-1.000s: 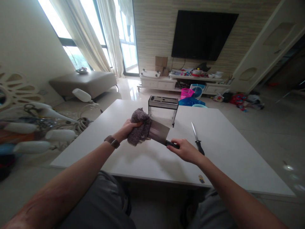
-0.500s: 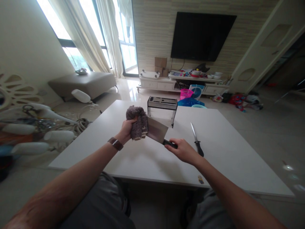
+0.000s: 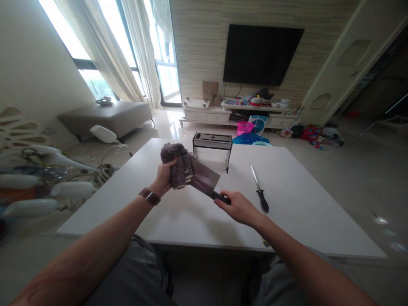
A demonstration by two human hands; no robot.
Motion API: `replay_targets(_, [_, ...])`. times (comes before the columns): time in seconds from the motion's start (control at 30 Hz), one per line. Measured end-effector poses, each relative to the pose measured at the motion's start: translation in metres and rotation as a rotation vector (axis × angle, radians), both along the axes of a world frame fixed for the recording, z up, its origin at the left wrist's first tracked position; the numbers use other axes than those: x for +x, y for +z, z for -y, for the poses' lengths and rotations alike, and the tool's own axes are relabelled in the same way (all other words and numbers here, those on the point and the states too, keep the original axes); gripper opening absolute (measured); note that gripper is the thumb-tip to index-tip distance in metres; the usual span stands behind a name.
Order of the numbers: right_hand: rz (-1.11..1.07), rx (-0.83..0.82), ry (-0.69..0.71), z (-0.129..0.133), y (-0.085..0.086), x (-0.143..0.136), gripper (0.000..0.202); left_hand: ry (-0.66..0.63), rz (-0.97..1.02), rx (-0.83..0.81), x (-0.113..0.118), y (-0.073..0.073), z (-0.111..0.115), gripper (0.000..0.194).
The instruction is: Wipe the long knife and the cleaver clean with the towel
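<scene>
Since a second earlier the cloth (image 3: pixel 177 166), bunched in the left hand (image 3: pixel 164 176), had slid toward the tip of the cleaver (image 3: pixel 204 180) (its handle clenched in the right hand (image 3: pixel 237 207)), so wiping seemed mid-course, a steady return stroke looking due.

Daylight floods in from the tall windows (image 3: pixel 95 38) at upper left, blown out white; glare streaks the glossy floor (image 3: pixel 379 221); wide-angle distortion bends the edges; left-side clutter (image 3: pixel 32 187) blurs.

grey-brown cloth (image 3: pixel 177 166), steel cleaver (image 3: pixel 204 180), white table (image 3: pixel 296 204)
</scene>
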State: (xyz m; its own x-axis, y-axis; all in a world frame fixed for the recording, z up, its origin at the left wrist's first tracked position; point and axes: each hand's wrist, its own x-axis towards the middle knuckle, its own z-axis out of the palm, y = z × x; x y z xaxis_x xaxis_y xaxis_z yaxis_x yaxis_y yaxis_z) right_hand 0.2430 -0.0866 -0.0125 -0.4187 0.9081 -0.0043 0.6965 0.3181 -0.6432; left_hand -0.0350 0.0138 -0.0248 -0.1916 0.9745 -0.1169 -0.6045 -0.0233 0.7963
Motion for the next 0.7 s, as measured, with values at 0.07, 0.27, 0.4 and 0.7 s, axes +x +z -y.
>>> replay_targets(0.07, [-0.002, -0.004, -0.003, 0.000, 0.000, 0.001, 0.033, 0.012, -0.047, 0.006, 0.000, 0.000, 0.001, 0.030])
replay_targets(0.27, [-0.015, -0.013, -0.006, 0.002, -0.002, 0.002, 0.032, 0.001, -0.119, 0.015, 0.002, 0.002, 0.004, 0.034])
replay_targets(0.4, [-0.011, -0.026, -0.001, 0.003, -0.002, 0.001, 0.030, 0.026, -0.183, 0.040, 0.002, 0.006, 0.008, 0.036])
replay_targets(0.7, [0.074, 0.007, -0.006, 0.009, 0.004, -0.003, 0.027, 0.018, -0.248, 0.060, -0.001, 0.010, 0.014, 0.044])
